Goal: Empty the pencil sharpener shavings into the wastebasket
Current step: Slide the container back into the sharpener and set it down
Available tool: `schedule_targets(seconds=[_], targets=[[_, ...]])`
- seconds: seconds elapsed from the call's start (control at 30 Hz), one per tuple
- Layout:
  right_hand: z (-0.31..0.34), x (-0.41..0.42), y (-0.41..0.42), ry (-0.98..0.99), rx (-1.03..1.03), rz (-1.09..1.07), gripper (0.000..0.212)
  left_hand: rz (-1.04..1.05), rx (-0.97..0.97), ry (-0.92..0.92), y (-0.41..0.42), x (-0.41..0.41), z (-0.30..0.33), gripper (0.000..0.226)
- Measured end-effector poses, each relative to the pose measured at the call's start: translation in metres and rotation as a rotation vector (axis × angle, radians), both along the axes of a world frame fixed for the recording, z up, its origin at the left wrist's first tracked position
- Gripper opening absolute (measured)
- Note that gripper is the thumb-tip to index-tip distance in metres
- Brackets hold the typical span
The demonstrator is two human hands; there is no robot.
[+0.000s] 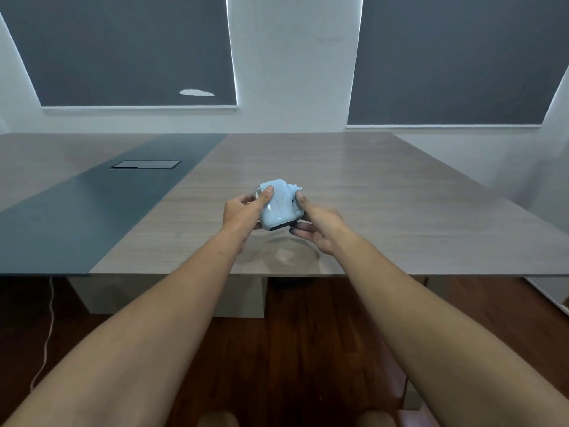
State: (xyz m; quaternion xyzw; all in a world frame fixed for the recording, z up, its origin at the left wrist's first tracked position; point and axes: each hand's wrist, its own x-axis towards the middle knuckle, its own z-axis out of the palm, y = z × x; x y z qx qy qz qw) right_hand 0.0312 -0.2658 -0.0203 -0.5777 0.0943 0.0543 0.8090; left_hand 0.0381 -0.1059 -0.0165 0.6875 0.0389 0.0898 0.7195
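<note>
Wood table (354,180) below; pencil sharpener (275,204) clasped above it by left hand (243,214) and right hand (320,231), steadied for opening; wastebasket unseen.

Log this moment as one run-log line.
left hand: grips pencil sharpener | right hand: grips its other side | sharpener: held above table | wastebasket: not in view

A pale blue pencil sharpener (275,204) with a dark strip along its lower edge sits above a table (354,180) of grey-brown wood grain crossed by a dark blue-grey band (101,204). Behind it, charcoal blinds (123,47) hang on a white wall (292,57), over a reddish-brown wood floor (292,349).
</note>
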Motion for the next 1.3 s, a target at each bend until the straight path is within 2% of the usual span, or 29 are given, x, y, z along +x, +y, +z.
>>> schedule_targets(seconds=[0.17,0.33,0.5,0.67,0.93,1.3], targets=[[0.000,-0.004,0.010,-0.014,-0.018,-0.002,0.051,-0.005,-0.048,0.014,-0.001,-0.002,0.002,0.056],[0.002,-0.010,0.017,0.038,-0.088,0.014,0.060,0.044,-0.067,0.034,0.007,-0.005,-0.001,0.056],[0.007,-0.018,0.029,0.076,-0.205,0.130,0.066,0.132,0.012,0.046,0.024,-0.009,-0.004,0.069],[0.010,-0.021,0.044,0.060,-0.231,0.117,0.057,0.314,0.185,0.049,0.041,-0.015,-0.009,0.055],[0.000,-0.010,0.046,0.040,-0.236,0.052,0.047,0.623,0.426,0.006,0.092,-0.023,-0.011,0.065],[-0.012,0.006,0.028,0.001,-0.263,-0.122,0.031,0.669,0.500,0.007,0.104,-0.021,-0.033,0.067]])
